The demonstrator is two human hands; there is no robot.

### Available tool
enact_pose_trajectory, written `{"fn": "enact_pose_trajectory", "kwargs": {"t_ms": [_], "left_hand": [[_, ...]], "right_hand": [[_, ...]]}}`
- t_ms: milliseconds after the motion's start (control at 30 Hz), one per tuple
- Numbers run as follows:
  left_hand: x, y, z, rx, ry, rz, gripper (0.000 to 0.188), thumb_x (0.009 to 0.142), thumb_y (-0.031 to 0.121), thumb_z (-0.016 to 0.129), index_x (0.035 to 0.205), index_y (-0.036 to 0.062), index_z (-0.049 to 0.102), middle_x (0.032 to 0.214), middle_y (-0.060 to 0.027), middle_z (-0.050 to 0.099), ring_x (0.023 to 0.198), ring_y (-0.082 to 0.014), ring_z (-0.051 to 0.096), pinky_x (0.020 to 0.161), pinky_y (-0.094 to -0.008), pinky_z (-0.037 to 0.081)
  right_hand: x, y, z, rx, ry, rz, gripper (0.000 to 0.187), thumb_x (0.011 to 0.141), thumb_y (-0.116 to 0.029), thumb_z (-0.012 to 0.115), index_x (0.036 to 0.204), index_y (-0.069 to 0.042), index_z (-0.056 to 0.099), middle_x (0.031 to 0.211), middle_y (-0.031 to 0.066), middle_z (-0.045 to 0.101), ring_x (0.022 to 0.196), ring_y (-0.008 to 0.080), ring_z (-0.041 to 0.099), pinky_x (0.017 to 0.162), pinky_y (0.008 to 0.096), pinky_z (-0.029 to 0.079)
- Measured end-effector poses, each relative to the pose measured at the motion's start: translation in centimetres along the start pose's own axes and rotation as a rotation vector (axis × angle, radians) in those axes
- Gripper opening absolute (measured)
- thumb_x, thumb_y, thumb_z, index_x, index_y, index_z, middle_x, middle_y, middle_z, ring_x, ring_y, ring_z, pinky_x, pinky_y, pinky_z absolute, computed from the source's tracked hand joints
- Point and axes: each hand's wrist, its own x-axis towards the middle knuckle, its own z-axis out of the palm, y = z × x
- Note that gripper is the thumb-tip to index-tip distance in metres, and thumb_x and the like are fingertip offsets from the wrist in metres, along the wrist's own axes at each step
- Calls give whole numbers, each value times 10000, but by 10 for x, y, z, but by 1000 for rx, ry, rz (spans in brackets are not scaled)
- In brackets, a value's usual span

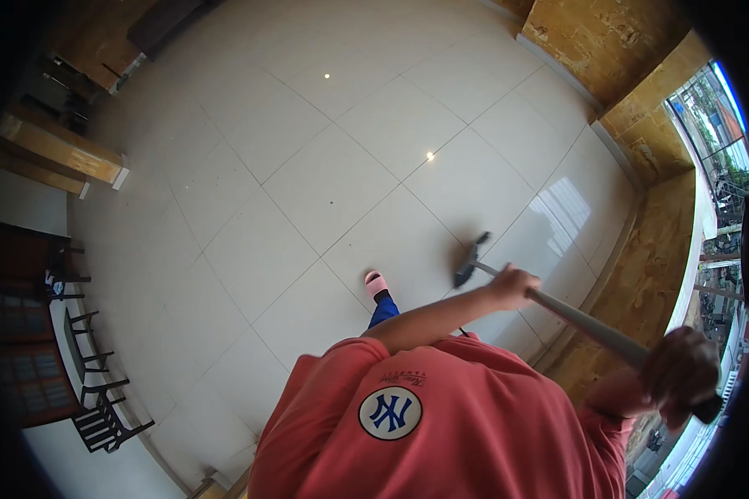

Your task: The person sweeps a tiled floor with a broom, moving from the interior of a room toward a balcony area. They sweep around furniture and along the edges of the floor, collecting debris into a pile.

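A long-handled floor tool (587,323) with a pale grey pole slants across my right side. Its narrow dark head (472,261) is low by the tiles, blurred, so I cannot tell whether it is a broom or a mop. My left hand (514,287) is closed round the pole partway down, the arm stretched across my front. Near the black-capped upper end, my right hand (681,374) grips the same pole, its fingers wrapped over it. Close to the tool head, one foot in a pink slipper (374,281) rests on the tiled floor (308,158).
A low brown stone-patterned wall (641,258) runs along the right, with the outdoors beyond it. A similar pillar (607,41) stands at the far right. Dark wooden chairs (104,420) line the left wall. Stone-faced ledges (66,154) jut out at the far left.
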Motion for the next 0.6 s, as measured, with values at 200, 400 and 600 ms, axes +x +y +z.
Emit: {"fn": "enact_pose_trajectory", "kwargs": {"t_ms": [200,400,600], "left_hand": [[-102,-137,-113,243,105,-285,74,693,145,609,716,101,554,650,-88,576,688,-288,587,636,-425,412],[-164,-195,-215,535,92,-607,75,726,186,618,758,119,617,742,-58,617,786,-259,587,676,-438,410],[-33,-125,-195,63,59,-179,116,697,109,591,797,145,638,669,-67,628,671,-262,616,705,-426,431]], "right_hand": [[-24,140,43,211,494,33,247,762,-130,659,616,-47,477,624,80,572,571,200,581,529,343,501],[21,210,78,181,525,470,240,751,-181,671,633,-37,519,622,105,587,650,264,607,764,473,462],[1,116,-18,-200,737,154,253,728,-167,593,539,-133,429,494,-17,460,415,120,439,426,290,332]]}}
